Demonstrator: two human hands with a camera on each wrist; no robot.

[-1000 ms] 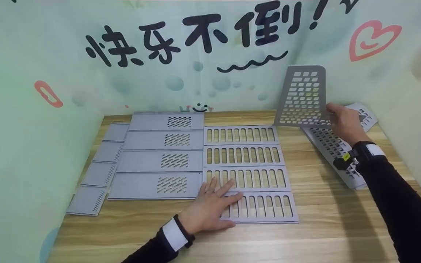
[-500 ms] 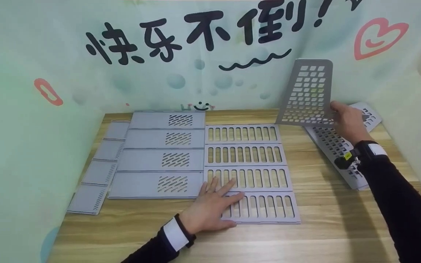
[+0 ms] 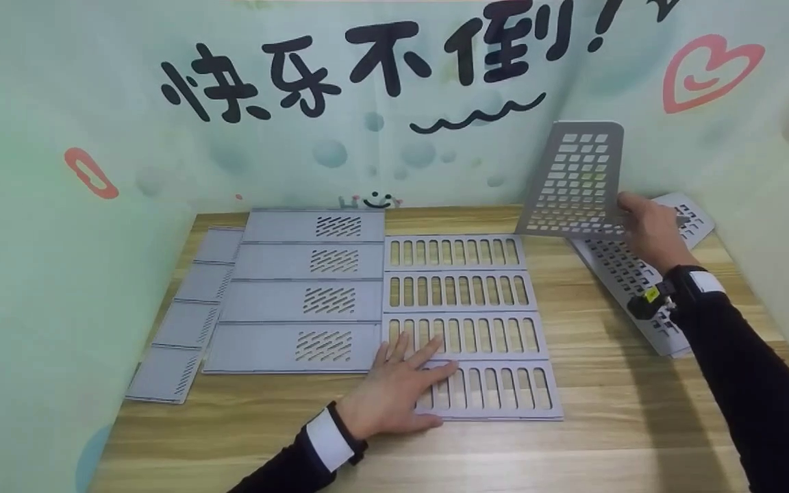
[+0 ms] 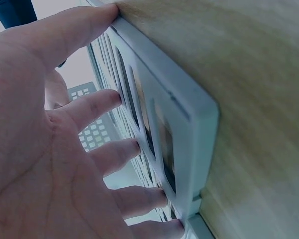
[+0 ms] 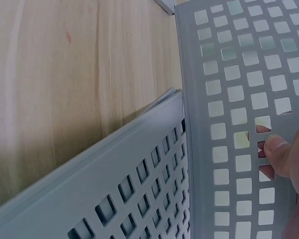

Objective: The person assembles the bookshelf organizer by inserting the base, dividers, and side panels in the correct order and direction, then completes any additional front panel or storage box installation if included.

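At the back right, my right hand [image 3: 651, 233] pinches a grey panel with rows of small square holes [image 3: 545, 178]. The panel stands upright, its face toward me; in the right wrist view the thumb presses its face, and fingers show behind through the holes. Under that hand, more grey square-holed panels [image 5: 84, 184] lie crossed on the table. My left hand [image 3: 391, 394] rests with spread fingers on the nearest two of the grey slotted panels [image 3: 497, 413]. In the left wrist view its fingertips touch the slotted face and the thumb reaches the front edge.
Left of the slotted panels lies a column of wide grey panels with slanted vents [image 3: 251, 346]. Farther left is a column of smaller grey panels [image 3: 161, 373]. The wood-grain table [image 3: 264, 431] meets a printed cloth backdrop [image 3: 285, 164] at the back and sides.
The held panel rises slightly, then its top tips back down a little, shifting slightly right in the view. The left hand stays on the slotted panels.
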